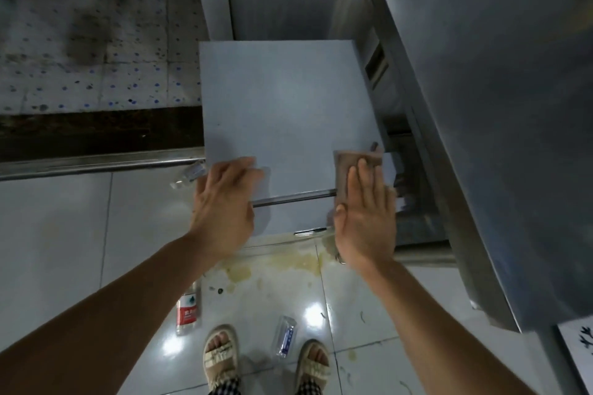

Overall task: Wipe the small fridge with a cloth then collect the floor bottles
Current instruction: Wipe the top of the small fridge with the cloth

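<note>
View from above, looking down at a small fridge [288, 112] in the centre of the frame; only its pale top and a strip of its front show. Much is hidden: the brown cloth [356, 163] at centre right is partly covered by the right hand [365, 218], and a clear bottle [189, 175] left of the fridge is half hidden behind the left hand [224, 205]. Bottle labels are too blurred to read. The steel counter [500, 106] at right is cut off by the frame edge.

Right hand lies flat, fingers straight and together, pressing the cloth onto the fridge's front right corner. Left hand rests on the front left corner w/ fingers relaxed, slightly apart, gripping nothing.

Lower frame, on the tiled floor [64, 234]: a red-label bottle [187, 311] and a blue-label bottle [285, 335], near two sandalled feet.
</note>
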Demonstrator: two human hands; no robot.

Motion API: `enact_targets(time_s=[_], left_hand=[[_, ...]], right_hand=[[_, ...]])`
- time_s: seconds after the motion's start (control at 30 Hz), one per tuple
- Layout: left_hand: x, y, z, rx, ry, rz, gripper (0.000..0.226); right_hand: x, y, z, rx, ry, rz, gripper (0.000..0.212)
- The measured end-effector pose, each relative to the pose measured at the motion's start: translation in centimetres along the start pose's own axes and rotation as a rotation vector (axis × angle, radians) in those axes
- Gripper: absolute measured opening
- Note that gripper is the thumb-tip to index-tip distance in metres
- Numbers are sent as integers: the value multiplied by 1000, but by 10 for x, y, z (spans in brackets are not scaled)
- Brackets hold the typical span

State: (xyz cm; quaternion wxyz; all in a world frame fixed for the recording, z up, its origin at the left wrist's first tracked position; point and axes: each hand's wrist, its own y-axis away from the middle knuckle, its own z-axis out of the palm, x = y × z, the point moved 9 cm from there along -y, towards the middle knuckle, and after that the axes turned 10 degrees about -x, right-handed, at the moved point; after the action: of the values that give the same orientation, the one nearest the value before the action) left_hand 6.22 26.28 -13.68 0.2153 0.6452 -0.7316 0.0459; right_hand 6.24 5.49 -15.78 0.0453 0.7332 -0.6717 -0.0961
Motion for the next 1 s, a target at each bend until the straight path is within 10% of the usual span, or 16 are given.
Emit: enact_targets(time_s=[0.23, 1.0], left_hand=[[3, -4, 3, -35, -49, -124, 61], [44, -37, 21, -168, -149, -112, 70]], right_hand=[[-52, 16, 8, -34, 48, -288, 59], [26, 18, -15, -47, -44, -52, 66]])
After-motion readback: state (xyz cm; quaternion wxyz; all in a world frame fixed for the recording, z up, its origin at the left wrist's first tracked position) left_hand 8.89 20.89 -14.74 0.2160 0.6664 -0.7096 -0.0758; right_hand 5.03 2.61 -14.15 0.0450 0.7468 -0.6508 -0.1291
